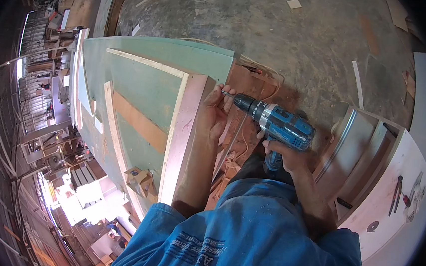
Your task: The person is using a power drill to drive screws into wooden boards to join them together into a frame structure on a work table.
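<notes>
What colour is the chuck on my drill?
Black; the chuck shows best in the head view.

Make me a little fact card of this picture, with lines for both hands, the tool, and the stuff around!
Right hand: gripping the drill
Left hand: fingers at the drill's tip, beside the pale wooden frame
Tool colour: blue and black
Beyond the frame: green panel
Left side: small open box
Right side: pliers on a white surface
Too small to tell: whether the left fingers hold anything
</notes>
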Demonstrator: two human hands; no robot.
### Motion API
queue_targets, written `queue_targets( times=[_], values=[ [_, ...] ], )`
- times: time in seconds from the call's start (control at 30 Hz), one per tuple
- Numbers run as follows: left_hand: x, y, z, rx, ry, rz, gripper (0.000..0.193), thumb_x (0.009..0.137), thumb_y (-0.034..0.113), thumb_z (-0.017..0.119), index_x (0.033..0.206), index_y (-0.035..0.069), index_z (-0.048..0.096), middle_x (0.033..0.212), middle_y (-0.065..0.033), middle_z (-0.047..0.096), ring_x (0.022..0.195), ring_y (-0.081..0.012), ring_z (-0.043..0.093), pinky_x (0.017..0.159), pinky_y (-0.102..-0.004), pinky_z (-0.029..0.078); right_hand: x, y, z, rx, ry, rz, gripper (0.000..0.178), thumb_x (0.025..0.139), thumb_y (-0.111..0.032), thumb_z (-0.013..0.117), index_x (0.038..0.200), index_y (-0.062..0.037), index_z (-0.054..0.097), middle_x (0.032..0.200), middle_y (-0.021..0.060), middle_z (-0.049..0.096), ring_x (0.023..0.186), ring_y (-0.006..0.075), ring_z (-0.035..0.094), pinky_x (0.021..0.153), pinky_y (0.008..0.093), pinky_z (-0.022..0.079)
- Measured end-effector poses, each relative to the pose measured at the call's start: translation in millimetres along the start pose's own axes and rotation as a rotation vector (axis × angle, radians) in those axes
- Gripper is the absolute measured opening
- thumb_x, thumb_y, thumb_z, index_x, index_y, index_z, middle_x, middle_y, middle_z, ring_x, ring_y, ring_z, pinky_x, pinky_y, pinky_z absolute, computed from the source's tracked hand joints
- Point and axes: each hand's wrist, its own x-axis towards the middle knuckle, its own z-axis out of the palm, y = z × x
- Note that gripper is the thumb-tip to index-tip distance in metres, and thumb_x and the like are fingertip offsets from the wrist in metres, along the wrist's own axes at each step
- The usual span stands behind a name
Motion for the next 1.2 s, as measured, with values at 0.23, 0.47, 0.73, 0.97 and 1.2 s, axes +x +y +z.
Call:
queue_targets(
  times=[0.23, 0.47, 0.73, 0.97, 1.2],
  values=[
    [-0.3, -2.5, 5.6, 0.109, -0.018, 0.082, 0.03, 0.105, 0.018, 0.062, 0.129, 0.002, 0.058, 0.12, -0.012, 0.069, 0.115, -0.0257, 0.068, 0.103, -0.0354, 0.054, 0.9, 18.4, -0.1, 0.078, 0.024, 0.05, 0.025, 0.083, 0.002, 0.073, 0.108, -0.0032, 0.072, 0.094, 0.0059, 0.073, 0.071, 0.0115, 0.065, 0.064, 0.0286, 0.054],
    [-17.1, 17.4, 16.6, 0.689, 0.015, -0.029, 0.026, 0.104, 0.017, 0.063, 0.121, -0.001, 0.066, 0.123, -0.0113, 0.069, 0.113, -0.0187, 0.067, 0.086, -0.0315, 0.058, 12.3, 31.8, -1.2, 0.222, 0.086, 0.11, 0.028, 0.08, -0.001, 0.078, 0.108, -0.004, 0.072, 0.088, 0.0049, 0.072, 0.069, 0.0131, 0.066, 0.062, 0.0289, 0.053],
    [-11.1, 161.6, 16.9, 2.143, -0.149, 0.933, 0.052, 0.078, 0.001, 0.078, 0.128, 0.007, 0.067, 0.137, -0.0109, 0.065, 0.126, -0.0315, 0.062, 0.104, -0.0439, 0.052, 34.7, 61.2, -19.5, 0.123, 0.088, 0.096, 0.044, 0.078, 0.001, 0.071, 0.122, -0.0027, 0.064, 0.098, 0.01, 0.073, 0.07, 0.0141, 0.065, 0.063, 0.0284, 0.054],
    [71.9, 181.8, 25.2, 2.388, -0.918, 0.648, 0.065, 0.069, -0.003, 0.075, 0.131, 0.012, 0.066, 0.135, -0.0122, 0.066, 0.134, -0.0339, 0.057, 0.118, -0.0473, 0.043, 36.6, 68.2, -27.0, 0.083, 0.077, 0.269, 0.037, 0.081, -0.001, 0.071, 0.117, -0.0014, 0.066, 0.095, 0.009, 0.071, 0.07, 0.0125, 0.065, 0.06, 0.0269, 0.052],
    [112.7, 180.4, 19.0, 2.274, -1.126, 0.396, 0.067, 0.069, -0.011, 0.07, 0.131, 0.013, 0.069, 0.134, -0.0104, 0.068, 0.125, -0.033, 0.064, 0.105, -0.0452, 0.056, 45.7, 88.5, -23.1, 0.094, 0.102, 0.065, 0.043, 0.08, 0.002, 0.07, 0.123, 0.0005, 0.065, 0.1, 0.0128, 0.074, 0.071, 0.0144, 0.067, 0.065, 0.0285, 0.056]
  ],
)
